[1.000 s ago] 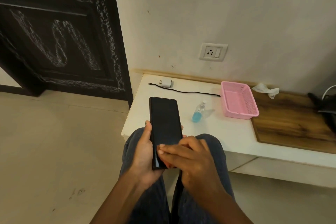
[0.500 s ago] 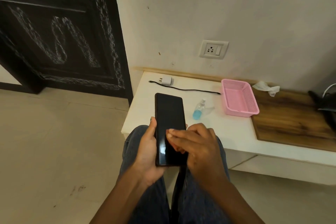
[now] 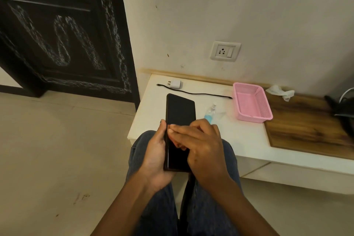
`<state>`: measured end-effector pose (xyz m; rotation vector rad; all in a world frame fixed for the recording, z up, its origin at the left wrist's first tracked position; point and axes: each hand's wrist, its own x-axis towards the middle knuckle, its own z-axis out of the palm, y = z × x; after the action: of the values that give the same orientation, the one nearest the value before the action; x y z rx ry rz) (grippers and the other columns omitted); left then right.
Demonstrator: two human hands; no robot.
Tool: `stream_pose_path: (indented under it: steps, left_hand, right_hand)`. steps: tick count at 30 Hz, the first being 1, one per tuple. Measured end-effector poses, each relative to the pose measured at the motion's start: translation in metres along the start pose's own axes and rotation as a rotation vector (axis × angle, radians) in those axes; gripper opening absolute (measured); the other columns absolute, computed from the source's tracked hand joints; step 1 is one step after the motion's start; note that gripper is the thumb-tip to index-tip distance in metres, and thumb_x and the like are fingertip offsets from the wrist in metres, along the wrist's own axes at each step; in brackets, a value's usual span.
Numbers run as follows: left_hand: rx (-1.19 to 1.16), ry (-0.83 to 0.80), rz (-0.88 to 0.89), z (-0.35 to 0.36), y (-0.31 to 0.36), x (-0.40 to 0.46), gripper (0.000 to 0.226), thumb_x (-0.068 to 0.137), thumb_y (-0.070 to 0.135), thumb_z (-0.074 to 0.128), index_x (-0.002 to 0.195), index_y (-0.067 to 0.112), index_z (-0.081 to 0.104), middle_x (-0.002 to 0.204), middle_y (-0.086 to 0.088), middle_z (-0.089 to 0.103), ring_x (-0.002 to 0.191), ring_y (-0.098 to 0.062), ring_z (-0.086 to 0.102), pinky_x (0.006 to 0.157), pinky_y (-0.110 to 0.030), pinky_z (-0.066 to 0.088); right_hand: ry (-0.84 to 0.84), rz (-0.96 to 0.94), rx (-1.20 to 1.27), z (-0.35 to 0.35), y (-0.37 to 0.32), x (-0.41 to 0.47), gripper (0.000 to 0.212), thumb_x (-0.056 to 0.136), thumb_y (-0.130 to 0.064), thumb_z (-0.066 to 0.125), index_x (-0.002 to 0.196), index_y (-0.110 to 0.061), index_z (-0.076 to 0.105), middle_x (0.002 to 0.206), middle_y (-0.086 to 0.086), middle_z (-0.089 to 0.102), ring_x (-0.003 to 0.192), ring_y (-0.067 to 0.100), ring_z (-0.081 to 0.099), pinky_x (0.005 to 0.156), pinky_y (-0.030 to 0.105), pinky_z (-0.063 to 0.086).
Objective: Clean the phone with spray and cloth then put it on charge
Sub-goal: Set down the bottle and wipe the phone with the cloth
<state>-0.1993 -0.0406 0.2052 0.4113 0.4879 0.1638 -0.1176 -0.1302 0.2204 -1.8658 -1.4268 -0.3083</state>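
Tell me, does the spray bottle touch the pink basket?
Apart. The head view shows bare white tabletop between the spray bottle and the pink basket.

Phone (image 3: 180, 113) middle under right hand (image 3: 203, 145)

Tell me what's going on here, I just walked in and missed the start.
A seated person holds a black phone over their lap in the left hand, while the right hand lies across its dark screen, fingers flat on the glass. No cloth shows in either hand. On the white table ahead, a small spray bottle, a white charger plug and a loose black cable lie untouched. A crumpled white cloth sits behind a pink basket. The wall socket has nothing plugged in.
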Motion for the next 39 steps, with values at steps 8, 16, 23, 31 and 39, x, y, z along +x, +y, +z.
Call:
stream_pose_path:
  steps: [8,16,23,31,39]
  left_hand:
    - [-0.012,0.044,-0.008,-0.009,0.006,-0.002,0.071,0.084,0.065,0.039,0.105,0.007,0.074,0.113,-0.014,0.063,0.115,-0.024,0.055,0.094,-0.034,0.047]
    - [-0.046,0.083,-0.039,0.001,0.000,-0.003,0.063,0.085,0.059,0.050,0.107,0.005,0.073,0.099,-0.011,0.072,0.090,-0.024,0.071,0.075,-0.036,0.060]
    - [0.000,0.100,0.011,-0.003,0.004,-0.003,0.072,0.085,0.064,0.040,0.111,0.004,0.069,0.116,-0.015,0.066,0.102,-0.024,0.065,0.086,-0.035,0.055]
    - [0.015,0.107,-0.007,0.000,0.000,-0.005,0.066,0.086,0.061,0.046,0.116,0.006,0.068,0.113,-0.013,0.067,0.104,-0.025,0.065,0.087,-0.039,0.055]
    - [0.026,0.170,0.029,-0.005,0.002,-0.002,0.069,0.087,0.064,0.041,0.109,0.006,0.071,0.108,-0.014,0.068,0.100,-0.025,0.063,0.094,-0.038,0.048]
  right_hand:
    - [-0.031,-0.112,-0.045,0.006,-0.016,-0.029,0.024,0.087,-0.016,0.054,0.104,-0.015,0.071,0.106,-0.007,0.070,0.086,0.012,0.052,0.074,0.023,0.034]
    - [-0.042,-0.047,-0.067,0.004,-0.006,-0.012,0.034,0.073,0.006,0.051,0.097,-0.005,0.073,0.104,0.004,0.070,0.106,0.019,0.058,0.097,0.036,0.036]
    - [-0.095,-0.118,-0.114,0.006,-0.020,-0.032,0.037,0.099,-0.016,0.034,0.109,-0.011,0.070,0.117,-0.002,0.066,0.110,0.014,0.060,0.097,0.028,0.033]
    - [-0.069,-0.018,-0.079,0.005,-0.013,-0.014,0.036,0.072,0.005,0.057,0.102,-0.007,0.071,0.106,0.003,0.070,0.104,0.017,0.057,0.089,0.038,0.038]
    - [-0.094,-0.054,-0.041,0.009,-0.023,-0.038,0.042,0.102,-0.023,0.029,0.109,-0.013,0.070,0.117,-0.009,0.061,0.104,0.010,0.049,0.085,0.033,0.041]
